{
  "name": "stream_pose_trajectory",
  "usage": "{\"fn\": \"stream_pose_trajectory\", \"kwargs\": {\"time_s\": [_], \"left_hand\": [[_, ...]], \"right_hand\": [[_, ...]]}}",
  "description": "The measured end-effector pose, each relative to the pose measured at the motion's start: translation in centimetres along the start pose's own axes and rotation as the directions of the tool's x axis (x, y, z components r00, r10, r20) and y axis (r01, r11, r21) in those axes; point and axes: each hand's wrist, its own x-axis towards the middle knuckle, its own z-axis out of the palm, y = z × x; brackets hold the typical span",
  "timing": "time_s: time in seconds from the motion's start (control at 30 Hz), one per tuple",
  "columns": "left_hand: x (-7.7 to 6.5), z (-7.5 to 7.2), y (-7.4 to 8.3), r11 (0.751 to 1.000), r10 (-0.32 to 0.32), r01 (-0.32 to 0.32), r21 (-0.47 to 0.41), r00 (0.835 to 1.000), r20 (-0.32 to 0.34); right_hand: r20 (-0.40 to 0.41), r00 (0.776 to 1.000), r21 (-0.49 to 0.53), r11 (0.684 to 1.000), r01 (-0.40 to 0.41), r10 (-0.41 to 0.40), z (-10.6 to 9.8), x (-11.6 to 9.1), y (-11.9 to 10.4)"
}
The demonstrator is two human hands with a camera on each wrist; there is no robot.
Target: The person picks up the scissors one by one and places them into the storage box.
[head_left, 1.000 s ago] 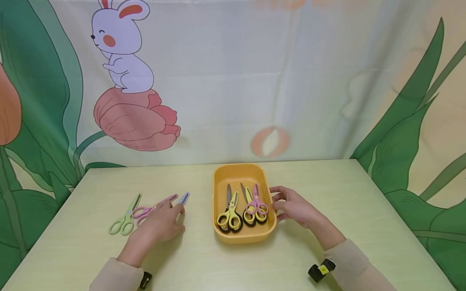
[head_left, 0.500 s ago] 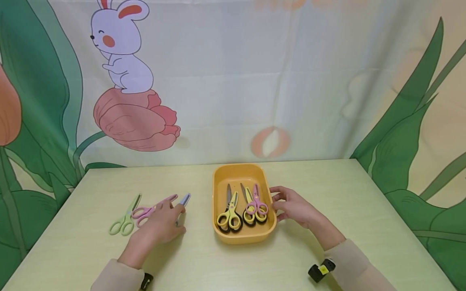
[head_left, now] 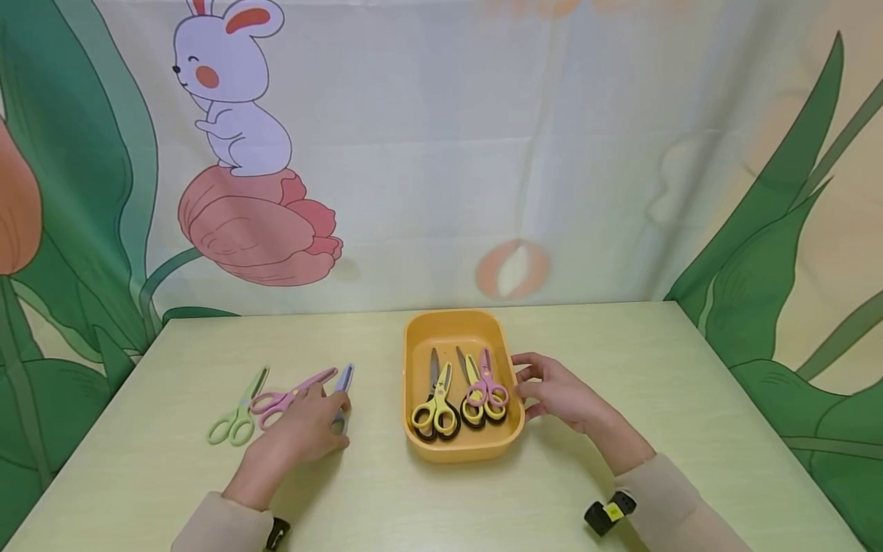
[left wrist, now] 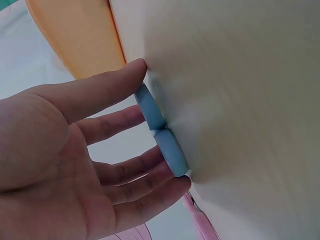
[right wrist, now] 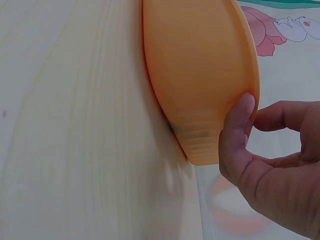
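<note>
On the pale table [head_left: 621, 345], a yellow-orange plastic tray [head_left: 469, 452] is braced, presumably against sliding, by the right hand [head_left: 562, 395], fingers relaxed; leftward, slim blue plastic scissors [head_left: 345, 377] are pinched round the handles [left wrist: 171, 152] by the left hand [head_left: 303, 425].

Gap left of tray [head_left: 469, 454], seemingly low wall [left wrist: 84, 35]

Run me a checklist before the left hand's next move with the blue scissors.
1. Left hand on the blue scissors: ok, at the handles.
2. Grip firm: cannot tell.
3. Right hand on the orange tray: ok, touching its outer side.
4. Blue scissors clear of the pink scissors to their left: cannot tell, the left hand hides part of both.
5. Bare room in the orange tray: ok, at its far end.
</note>
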Motion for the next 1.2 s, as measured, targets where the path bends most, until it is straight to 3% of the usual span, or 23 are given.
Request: {"fn": "stream_pose_trajectory", "kwargs": {"time_s": [0.53,0.8,1.2], "left_hand": [[0.8,0.0,-0.3,1.0,-0.011,0.011,0.01,1.0,-0.016],[1.0,0.0,-0.3,0.999,0.027,-0.026,0.029,0.999,-0.032],[1.0,0.1,-0.2,1.0,0.014,-0.015,-0.014,0.998,-0.063]], "right_hand": [[0.001,1.0,0.007,1.0,0.003,-0.003,-0.1,0.0,-0.1],[0.006,1.0,0.012,1.0,0.003,-0.003,-0.2,0.1,0.2],[0.001,1.0,0.011,1.0,0.004,-0.004,-0.1,0.1,0.2]]}}
